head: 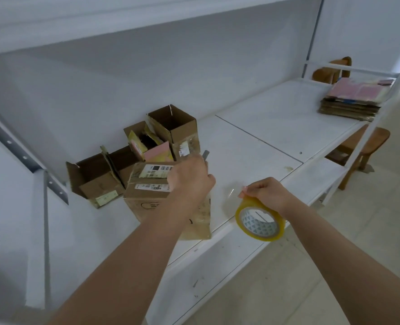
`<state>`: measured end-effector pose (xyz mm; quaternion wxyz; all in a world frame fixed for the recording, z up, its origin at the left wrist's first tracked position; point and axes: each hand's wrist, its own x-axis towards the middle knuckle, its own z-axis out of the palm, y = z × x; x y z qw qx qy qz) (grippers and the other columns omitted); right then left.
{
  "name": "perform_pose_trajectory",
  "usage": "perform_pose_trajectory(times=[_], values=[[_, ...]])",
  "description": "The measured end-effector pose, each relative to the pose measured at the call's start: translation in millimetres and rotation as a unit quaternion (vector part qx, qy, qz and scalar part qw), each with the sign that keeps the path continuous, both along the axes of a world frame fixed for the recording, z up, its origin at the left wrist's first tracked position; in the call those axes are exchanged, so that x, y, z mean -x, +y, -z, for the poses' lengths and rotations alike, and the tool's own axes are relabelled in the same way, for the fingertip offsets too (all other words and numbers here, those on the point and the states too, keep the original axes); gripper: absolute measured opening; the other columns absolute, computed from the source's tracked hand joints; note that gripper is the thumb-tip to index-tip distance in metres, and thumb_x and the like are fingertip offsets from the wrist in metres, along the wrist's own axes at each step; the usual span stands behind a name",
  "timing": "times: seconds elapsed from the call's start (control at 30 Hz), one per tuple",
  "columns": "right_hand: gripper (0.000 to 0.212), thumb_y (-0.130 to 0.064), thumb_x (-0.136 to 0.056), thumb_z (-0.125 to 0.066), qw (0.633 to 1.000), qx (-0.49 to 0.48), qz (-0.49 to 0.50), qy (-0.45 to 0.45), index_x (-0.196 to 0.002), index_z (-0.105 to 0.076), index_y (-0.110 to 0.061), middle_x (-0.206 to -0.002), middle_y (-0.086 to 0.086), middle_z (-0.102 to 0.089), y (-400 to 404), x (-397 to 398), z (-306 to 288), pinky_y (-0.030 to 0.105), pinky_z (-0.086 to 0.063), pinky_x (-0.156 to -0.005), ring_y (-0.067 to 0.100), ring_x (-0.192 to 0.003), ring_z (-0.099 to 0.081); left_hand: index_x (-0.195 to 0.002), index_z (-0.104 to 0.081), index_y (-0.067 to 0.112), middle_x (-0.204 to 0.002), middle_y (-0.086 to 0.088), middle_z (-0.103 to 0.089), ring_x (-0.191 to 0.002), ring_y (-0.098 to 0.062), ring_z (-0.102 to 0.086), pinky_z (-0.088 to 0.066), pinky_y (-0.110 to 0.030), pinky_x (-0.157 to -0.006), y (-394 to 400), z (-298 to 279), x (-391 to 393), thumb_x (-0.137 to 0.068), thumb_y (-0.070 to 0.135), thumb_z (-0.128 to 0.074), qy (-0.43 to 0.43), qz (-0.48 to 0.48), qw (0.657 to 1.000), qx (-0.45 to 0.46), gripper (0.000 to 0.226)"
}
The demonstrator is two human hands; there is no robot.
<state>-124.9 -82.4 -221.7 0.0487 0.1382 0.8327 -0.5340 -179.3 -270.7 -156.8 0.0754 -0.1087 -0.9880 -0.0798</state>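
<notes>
A closed cardboard box (147, 191) with white shipping labels stands on the white shelf (253, 146) in front of me. My left hand (190, 181) is over the box's right side, its fingers curled round a small grey tool (205, 156) whose tip sticks up. My right hand (268, 193) pinches a roll of clear yellowish packing tape (260, 222) at the shelf's front edge. A strip of clear tape (229, 192) stretches from the roll toward the box.
Three open cardboard boxes (170, 127) stand behind the closed one against the back wall. A stack of flattened cardboard (353, 99) lies at the far right of the shelf. Wooden stools (363, 148) stand beyond and below it. A metal bracket (25, 158) runs at left.
</notes>
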Motion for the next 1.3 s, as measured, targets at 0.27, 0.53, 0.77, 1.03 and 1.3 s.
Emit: perform_pose_trajectory(times=[0.27,0.53,0.77,1.03,1.3], values=[[0.025,-0.041,-0.091,-0.064,0.995,0.023,0.068,0.063,-0.07,-0.078,-0.037,-0.097,-0.008,-0.074,1,6,-7,0.038,-0.052,-0.093,0.015,-0.095,-0.066,-0.128,-0.037,0.008,-0.111,-0.006,-0.057,-0.101,-0.028,-0.06,-0.037,-0.034,-0.064,4,-1,-2,-0.078,0.032,-0.075,-0.038,0.026,0.999,0.006,0.067],[0.027,-0.039,-0.091,-0.064,0.987,0.042,0.089,0.13,-0.068,-0.077,-0.037,-0.089,-0.008,-0.075,-11,14,-30,0.035,-0.052,-0.08,0.013,-0.084,-0.067,-0.098,-0.051,0.016,-0.091,-0.002,-0.056,-0.089,-0.024,-0.058,-0.038,-0.031,-0.064,-19,-5,-9,-0.076,0.022,-0.073,-0.061,0.1,0.991,-0.07,0.031],[0.025,-0.036,-0.091,-0.065,0.984,0.066,0.075,0.149,-0.069,-0.078,-0.031,-0.092,-0.006,-0.075,-35,21,-45,0.028,-0.043,-0.066,0.008,-0.069,-0.059,-0.113,-0.067,0.027,-0.093,0.012,-0.067,-0.085,-0.008,-0.059,-0.05,-0.028,-0.07,-84,-19,-9,-0.077,0.02,-0.071,-0.125,0.271,0.955,-0.007,0.037],[0.022,-0.034,-0.092,-0.064,0.99,0.022,-0.025,0.137,-0.077,-0.079,-0.028,-0.086,-0.013,-0.075,-66,25,-66,0.029,-0.052,-0.087,0.005,-0.09,-0.067,-0.128,-0.06,0.037,-0.109,0.017,-0.065,-0.101,-0.002,-0.061,-0.051,-0.025,-0.085,-136,-11,-15,-0.087,0.031,-0.071,-0.144,0.186,0.952,-0.197,0.043],[0.019,-0.04,-0.091,-0.063,0.983,-0.006,-0.126,0.134,-0.088,-0.079,-0.03,-0.078,-0.017,-0.074,-83,9,-110,0.022,-0.048,-0.069,0.001,-0.07,-0.07,-0.108,-0.065,0.032,-0.093,0.01,-0.068,-0.074,0.008,-0.058,-0.051,-0.022,-0.07,-112,-21,-28,-0.102,0.042,-0.039,-0.011,0.043,0.922,-0.385,0.029]])
